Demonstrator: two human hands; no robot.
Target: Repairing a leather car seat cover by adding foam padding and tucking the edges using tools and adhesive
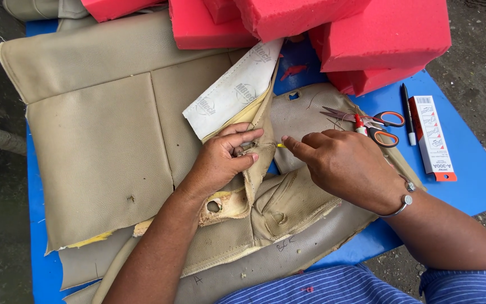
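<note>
A worn beige leatherette seat cover [102, 129] lies spread over a blue table [473, 186]. My left hand [223, 160] pinches a folded seam edge of the cover near its middle, where the white backing [234, 90] is turned up. My right hand [347, 163] is closed around a small yellow-tipped tool [280, 145], whose tip points at the seam beside my left fingers. Most of the tool is hidden inside the fist. A metal bracelet sits on my right wrist.
Red foam blocks [383, 39] are piled along the far edge. Orange-handled scissors [375, 121] lie just beyond my right hand, with a black pen [407, 112] and a long white-and-red box [431, 135] to their right. Grey ground surrounds the table.
</note>
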